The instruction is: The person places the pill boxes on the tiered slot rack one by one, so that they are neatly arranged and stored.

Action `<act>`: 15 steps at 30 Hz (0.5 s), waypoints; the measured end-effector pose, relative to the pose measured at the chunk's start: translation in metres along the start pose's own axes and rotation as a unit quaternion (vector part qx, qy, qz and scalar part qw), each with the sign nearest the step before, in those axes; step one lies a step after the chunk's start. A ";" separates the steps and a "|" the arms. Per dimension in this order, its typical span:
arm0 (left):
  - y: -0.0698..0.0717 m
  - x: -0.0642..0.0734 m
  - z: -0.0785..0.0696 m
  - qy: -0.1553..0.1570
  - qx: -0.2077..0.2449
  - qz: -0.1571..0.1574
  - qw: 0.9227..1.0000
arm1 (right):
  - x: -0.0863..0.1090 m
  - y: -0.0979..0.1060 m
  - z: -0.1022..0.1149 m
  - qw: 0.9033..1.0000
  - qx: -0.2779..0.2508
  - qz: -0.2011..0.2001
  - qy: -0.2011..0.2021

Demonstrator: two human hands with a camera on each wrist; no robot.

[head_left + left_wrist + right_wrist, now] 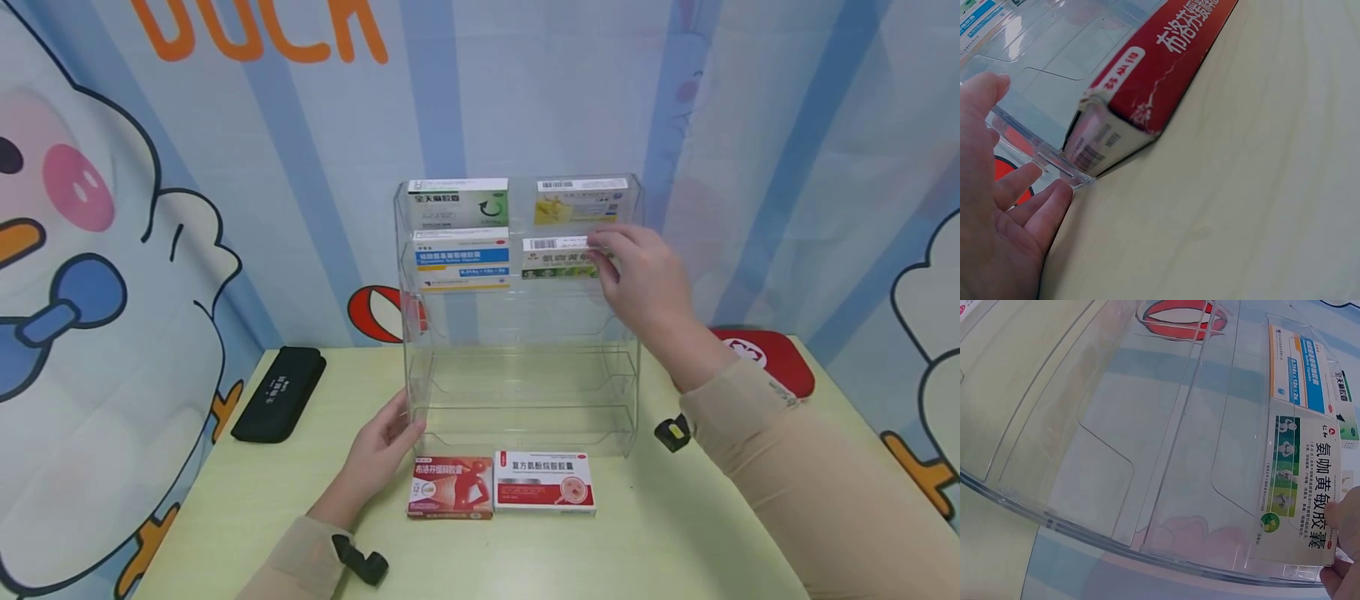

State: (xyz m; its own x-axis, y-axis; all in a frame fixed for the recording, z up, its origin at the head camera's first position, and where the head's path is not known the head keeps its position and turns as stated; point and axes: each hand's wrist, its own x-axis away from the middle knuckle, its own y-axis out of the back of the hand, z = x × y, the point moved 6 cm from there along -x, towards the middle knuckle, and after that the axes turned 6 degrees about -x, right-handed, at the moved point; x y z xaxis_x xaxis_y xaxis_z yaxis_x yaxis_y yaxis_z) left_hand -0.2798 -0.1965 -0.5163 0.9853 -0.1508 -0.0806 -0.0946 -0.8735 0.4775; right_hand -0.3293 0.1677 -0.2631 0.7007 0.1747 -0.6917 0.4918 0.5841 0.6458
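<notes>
Nearest, at four o'clock, a beige fabric sleeve (817, 475) leads to the palm-down right hand (648, 273), pinching an oblong white-and-green cardboard box (555, 260) by its end; the box lies toward nine o'clock, long axis nine-to-three, in a clear plastic rack (525, 407). Farther away, at seven o'clock, the left hand (384, 446) loosely holds the rack's side.

The table (547, 558) bears a rack (525, 407), two boxes (450, 487), a black case (279, 396), a red case (787, 358).
</notes>
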 end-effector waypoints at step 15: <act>0.000 -0.001 0.000 0.008 0.007 0.003 1.000 | 0.036 0.002 -0.006 0.992 -0.068 -0.105 0.031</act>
State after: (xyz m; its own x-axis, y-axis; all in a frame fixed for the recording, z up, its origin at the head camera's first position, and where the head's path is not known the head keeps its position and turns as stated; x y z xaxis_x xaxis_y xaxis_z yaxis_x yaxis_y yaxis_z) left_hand -0.2803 -0.1967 -0.5158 0.9870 -0.1482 -0.0629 -0.1022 -0.8787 0.4664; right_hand -0.3061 0.1795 -0.2885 0.5548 0.0839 -0.8277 0.5468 0.7131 0.4387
